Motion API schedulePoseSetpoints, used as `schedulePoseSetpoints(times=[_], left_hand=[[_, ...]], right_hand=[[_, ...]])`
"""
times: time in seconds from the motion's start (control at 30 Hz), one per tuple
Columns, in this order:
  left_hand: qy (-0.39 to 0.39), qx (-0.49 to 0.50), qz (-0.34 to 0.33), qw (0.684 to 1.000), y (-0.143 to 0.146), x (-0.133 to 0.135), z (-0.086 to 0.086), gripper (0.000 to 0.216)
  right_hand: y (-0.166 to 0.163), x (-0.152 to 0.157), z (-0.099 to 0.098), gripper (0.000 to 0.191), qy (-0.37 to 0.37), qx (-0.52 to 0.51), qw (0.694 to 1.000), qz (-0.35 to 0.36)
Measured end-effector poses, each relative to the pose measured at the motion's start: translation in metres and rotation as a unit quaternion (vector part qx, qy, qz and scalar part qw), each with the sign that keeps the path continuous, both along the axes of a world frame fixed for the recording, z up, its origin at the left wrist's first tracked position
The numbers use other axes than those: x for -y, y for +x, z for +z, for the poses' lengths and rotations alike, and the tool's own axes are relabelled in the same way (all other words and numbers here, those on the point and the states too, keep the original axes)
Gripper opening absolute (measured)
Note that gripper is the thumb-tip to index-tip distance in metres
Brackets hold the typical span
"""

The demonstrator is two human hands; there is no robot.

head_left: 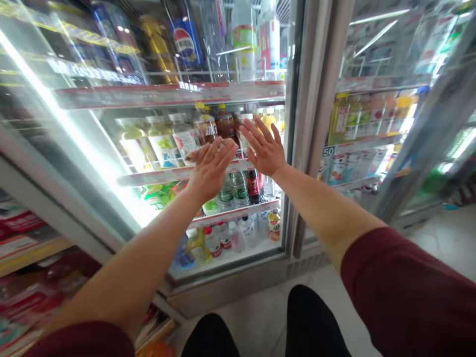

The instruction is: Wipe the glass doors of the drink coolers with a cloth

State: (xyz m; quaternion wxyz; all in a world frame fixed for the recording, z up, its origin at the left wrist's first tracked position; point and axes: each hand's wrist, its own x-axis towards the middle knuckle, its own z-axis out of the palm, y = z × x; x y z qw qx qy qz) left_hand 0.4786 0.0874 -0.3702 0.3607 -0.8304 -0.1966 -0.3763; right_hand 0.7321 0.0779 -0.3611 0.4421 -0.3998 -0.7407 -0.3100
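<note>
Both my arms reach out toward a glass-fronted drinks cooler [208, 267]. My left hand [210, 166] is flat with fingers stretched out, in front of the middle shelf [156, 174]. My right hand [265, 146] is spread open beside it, fingers pointing up and left, holding nothing. Behind the hands stand brown tea bottles [208, 126] and pale juice bottles [163, 146]. Green and red-labelled bottles [241, 188] stand on the shelf below. Whether the palms touch the glass I cannot tell.
The cooler's open glass door [55, 148] swings out at the left. A second cooler [372, 129] with bottles stands to the right behind a grey frame [316, 124]. Snack shelves [26, 277] sit at the lower left. Pale floor tiles [446, 248] lie at the right.
</note>
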Motion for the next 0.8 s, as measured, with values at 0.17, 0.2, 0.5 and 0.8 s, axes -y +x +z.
schedulePoseSetpoints(times=[0.17, 0.2, 0.5, 0.8], left_hand=[[-0.017, 0.024, -0.063, 0.998, -0.001, -0.001, 0.006, 0.088], [-0.015, 0.037, -0.076, 0.996, -0.002, -0.002, 0.01, 0.087], [0.034, 0.098, 0.072, 0.992, -0.053, 0.011, -0.016, 0.096], [0.024, 0.113, 0.133, 0.984, -0.122, -0.014, -0.074, 0.074]], right_hand=[[-0.026, 0.024, 0.007, 0.067, 0.013, -0.007, 0.999, 0.041], [-0.034, 0.028, 0.009, 0.067, 0.013, 0.02, 0.998, 0.065], [-0.06, 0.018, -0.004, 0.051, -0.044, 0.215, 0.972, 0.084], [-0.004, -0.006, 0.053, 0.046, 0.034, 0.225, 0.97, 0.09]])
